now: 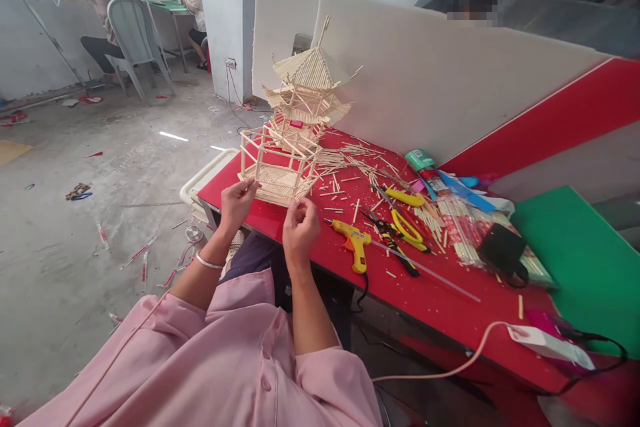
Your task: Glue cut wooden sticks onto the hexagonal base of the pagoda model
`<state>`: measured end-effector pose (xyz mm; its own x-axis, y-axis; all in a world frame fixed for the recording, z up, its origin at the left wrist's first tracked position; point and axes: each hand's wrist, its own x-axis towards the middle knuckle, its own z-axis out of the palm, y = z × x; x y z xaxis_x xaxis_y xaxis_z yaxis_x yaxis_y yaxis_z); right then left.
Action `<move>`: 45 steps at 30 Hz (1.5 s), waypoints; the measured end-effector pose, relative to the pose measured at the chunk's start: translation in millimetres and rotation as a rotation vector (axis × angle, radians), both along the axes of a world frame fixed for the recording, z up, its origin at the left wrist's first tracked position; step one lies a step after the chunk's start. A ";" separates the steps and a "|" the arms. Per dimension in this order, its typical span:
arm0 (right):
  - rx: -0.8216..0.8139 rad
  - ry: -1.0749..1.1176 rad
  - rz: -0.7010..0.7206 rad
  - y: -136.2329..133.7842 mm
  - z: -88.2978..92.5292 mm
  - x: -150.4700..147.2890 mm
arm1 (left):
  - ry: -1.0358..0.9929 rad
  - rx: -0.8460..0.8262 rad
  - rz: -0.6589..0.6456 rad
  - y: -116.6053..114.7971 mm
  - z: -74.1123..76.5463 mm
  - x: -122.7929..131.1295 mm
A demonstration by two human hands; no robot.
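Observation:
An open frame of pale wooden sticks [280, 183] with a slatted floor stands at the near left edge of the red table [370, 287]. My left hand [240, 201] pinches at its front left side, fingertips together by a lower stick. At the front right corner, my right hand [301, 221] has thumb and fingers closed by a post. Whatever lies between the fingertips of either hand is too small to make out. Just behind the frame rises a tiered stick pagoda [313, 73] with slatted roofs.
Loose sticks [345, 159] are strewn behind and right. A yellow glue gun [354, 240], black-and-yellow pliers [393, 233], a clear glue stick [430, 272] and bagged sticks [457, 230] lie rightward. A white power strip [550, 347] rests at the right. Other people sit in the background.

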<state>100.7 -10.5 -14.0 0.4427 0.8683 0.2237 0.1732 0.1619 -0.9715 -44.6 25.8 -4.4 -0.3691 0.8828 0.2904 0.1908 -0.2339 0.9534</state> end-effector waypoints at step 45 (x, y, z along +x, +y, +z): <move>0.264 -0.819 -0.144 29.9 -1.1 -16.7 | -0.088 0.007 -0.094 0.4 3.5 3.4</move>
<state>84.0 19.4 -15.1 0.1560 0.6913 0.7056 0.8371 0.2867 -0.4660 -41.2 26.1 -0.9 -0.3095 0.9126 0.2671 0.0835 -0.2537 0.9637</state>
